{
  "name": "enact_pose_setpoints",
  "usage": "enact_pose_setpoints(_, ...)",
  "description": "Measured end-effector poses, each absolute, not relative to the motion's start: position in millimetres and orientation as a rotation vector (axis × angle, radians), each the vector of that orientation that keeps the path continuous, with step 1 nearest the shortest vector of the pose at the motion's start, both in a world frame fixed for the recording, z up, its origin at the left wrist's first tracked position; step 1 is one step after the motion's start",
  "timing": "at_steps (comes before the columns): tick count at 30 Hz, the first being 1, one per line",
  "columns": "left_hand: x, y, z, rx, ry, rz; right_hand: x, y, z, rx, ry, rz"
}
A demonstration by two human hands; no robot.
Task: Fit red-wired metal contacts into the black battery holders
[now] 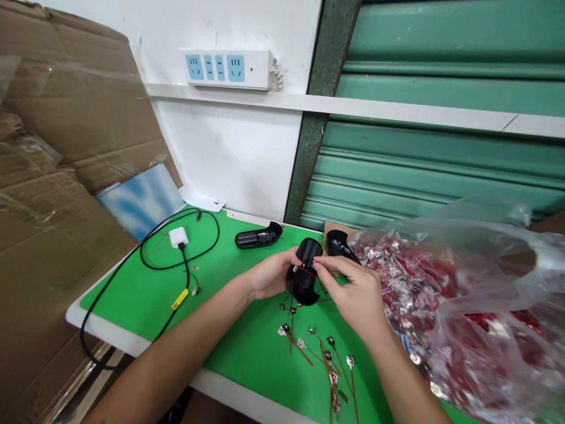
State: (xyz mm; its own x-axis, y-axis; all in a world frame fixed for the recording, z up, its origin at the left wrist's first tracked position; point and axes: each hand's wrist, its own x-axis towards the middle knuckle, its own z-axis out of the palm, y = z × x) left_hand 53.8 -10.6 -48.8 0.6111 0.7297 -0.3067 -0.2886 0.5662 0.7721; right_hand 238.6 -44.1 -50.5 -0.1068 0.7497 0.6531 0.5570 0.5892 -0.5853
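Note:
A black plastic housing (305, 287) with a thin red wire across it is held above the green mat. My left hand (276, 274) grips its left side, fingers wrapped round the edge. At its right side, the thumb and forefinger of my right hand (348, 288) are pinched together near the red wire; what lies between them is too small to make out. Another black housing (258, 236) rests on the mat behind my left hand. Behind my right hand lies a third black piece (339, 242). Small metal contacts with red wires (329, 355) are scattered in front of the held housing.
A clear plastic bag (441, 282) full of metal and red parts fills the right side. A white adapter (178, 237) with a black cable lies at the left of the green mat (247, 359). Cardboard (88, 106) stands at the left, a power strip (227, 69) on the wall.

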Motion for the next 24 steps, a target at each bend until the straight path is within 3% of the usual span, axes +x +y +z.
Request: enact_pose_setpoints(24, 51.4, -9.2, -45.4, 0.721, 0.713, 0.638, 237.6, -43.6, -51.6, -1.041, -1.826, 0.142)
